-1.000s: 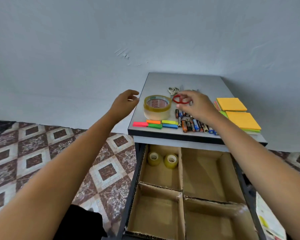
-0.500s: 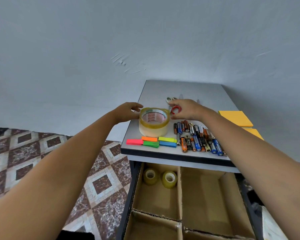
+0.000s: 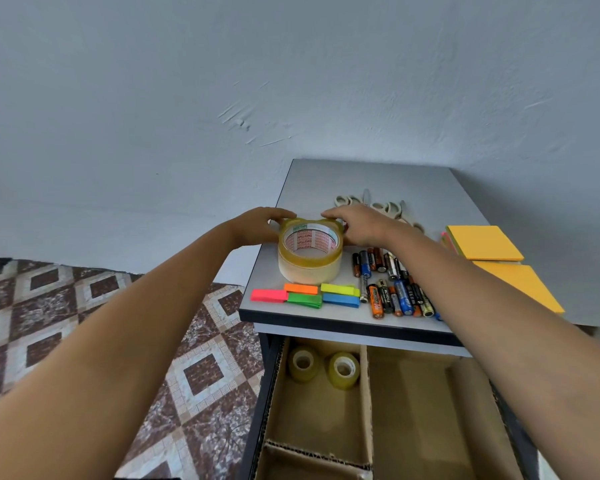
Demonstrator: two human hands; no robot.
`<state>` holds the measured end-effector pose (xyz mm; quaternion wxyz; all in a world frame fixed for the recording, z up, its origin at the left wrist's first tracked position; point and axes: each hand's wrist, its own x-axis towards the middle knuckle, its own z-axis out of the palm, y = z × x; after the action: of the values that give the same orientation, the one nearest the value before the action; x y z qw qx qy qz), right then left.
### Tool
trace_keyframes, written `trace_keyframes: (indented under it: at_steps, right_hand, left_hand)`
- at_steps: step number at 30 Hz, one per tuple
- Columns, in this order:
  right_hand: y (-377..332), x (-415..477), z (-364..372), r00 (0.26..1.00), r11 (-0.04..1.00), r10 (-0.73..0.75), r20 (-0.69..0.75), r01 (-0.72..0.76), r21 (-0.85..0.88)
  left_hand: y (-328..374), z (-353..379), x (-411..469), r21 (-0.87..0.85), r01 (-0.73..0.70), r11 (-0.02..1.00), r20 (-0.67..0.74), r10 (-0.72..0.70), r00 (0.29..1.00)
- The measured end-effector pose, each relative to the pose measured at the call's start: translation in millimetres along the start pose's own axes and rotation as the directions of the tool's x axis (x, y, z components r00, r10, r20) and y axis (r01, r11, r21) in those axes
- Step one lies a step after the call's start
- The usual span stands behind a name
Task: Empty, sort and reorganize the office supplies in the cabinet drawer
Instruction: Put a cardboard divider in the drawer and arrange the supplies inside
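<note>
A large roll of clear tape [image 3: 309, 252] stands on the grey cabinet top [image 3: 378, 178]. My left hand [image 3: 257, 227] grips its far left side and my right hand [image 3: 359, 225] grips its far right side, fingers curled behind the rim. Just behind my right hand lie cream-handled scissors [image 3: 390, 207]. A heap of batteries [image 3: 392, 287] and a row of neon sticky flags [image 3: 305, 295] lie in front of the roll. Below, the open drawer [image 3: 366, 393] has cardboard dividers, and two small tape rolls [image 3: 323, 367] sit in its back left compartment.
Orange sticky-note pads [image 3: 484, 242] lie along the right edge of the cabinet top, partly behind my right forearm. The wall rises right behind the cabinet. Patterned floor tiles [image 3: 84, 323] spread out to the left.
My left hand came in from the left onto the large roll. My right hand left the red ring it was touching and slid left to the roll's other side. The view moved closer.
</note>
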<state>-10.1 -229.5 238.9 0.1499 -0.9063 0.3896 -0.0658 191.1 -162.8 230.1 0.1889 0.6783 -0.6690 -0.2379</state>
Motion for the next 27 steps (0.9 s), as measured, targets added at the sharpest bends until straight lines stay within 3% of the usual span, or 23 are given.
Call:
trace_keyframes:
  at_steps: [9, 19, 27]
  right_hand:
    - [6.1, -16.2, -11.7, 0.975, 0.992, 0.053, -0.214, -0.028, 0.12]
    - [-8.2, -63.8, -33.8, 0.926, 0.962, 0.097, -0.365, 0.006, 0.273]
    - [-44.2, -139.2, -25.6, 0.919, 0.957, 0.067, -0.388, 0.05, 0.285]
  left_hand:
    - [-1.6, 1.8, -8.7, 0.032, 0.008, 0.999, -0.077, -0.006, 0.997]
    - [21.7, -13.9, -42.8, -0.317, -0.069, 0.946, -0.388, -0.063, 0.919]
    - [66.6, 5.2, -127.1, -0.205, -0.182, 0.962, -0.445, 0.074, 0.893]
